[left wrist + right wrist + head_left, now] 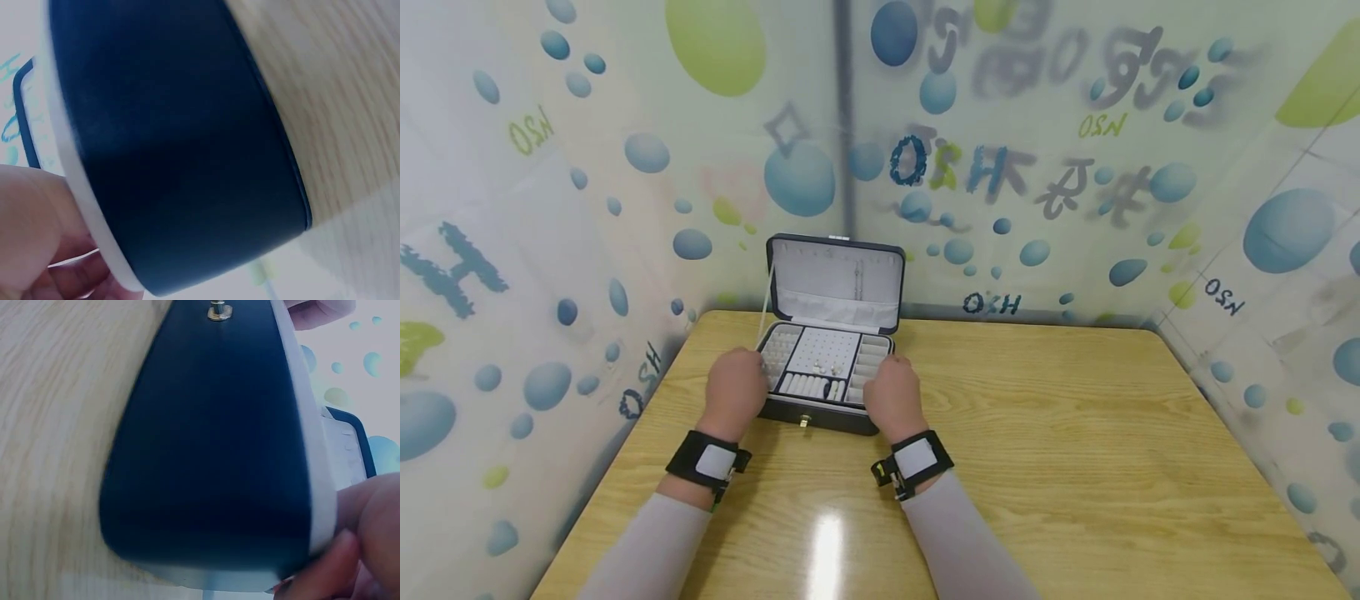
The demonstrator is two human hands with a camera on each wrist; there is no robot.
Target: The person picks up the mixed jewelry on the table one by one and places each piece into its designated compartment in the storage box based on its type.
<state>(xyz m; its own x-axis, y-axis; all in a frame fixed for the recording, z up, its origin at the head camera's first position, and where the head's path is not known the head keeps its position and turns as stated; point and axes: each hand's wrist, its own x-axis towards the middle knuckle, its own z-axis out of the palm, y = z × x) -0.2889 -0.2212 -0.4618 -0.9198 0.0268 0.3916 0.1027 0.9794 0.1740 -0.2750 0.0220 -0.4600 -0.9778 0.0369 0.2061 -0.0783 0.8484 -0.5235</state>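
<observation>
A dark jewelry box (842,417) stands on the table with its lid (812,290) raised. Inside is a pale compartment tray (805,354) with a dotted panel, small earrings (827,369) and white ring rolls (803,385). At the box's left side my left hand (736,392) grips with curled fingers. My right hand (895,398) grips the opposite side, near the front right corner. Both wrist views show the fingers at the pale rim (94,215) above the dark wall. A metal clasp (220,311) is on the front.
The wooden table (1075,450) extends widely to the right of the box. Behind it and on both sides hang patterned curtain-like walls (1037,242). A thin chain (858,281) hangs inside the lid, and a pale ribbon (766,304) runs from lid to box at the left.
</observation>
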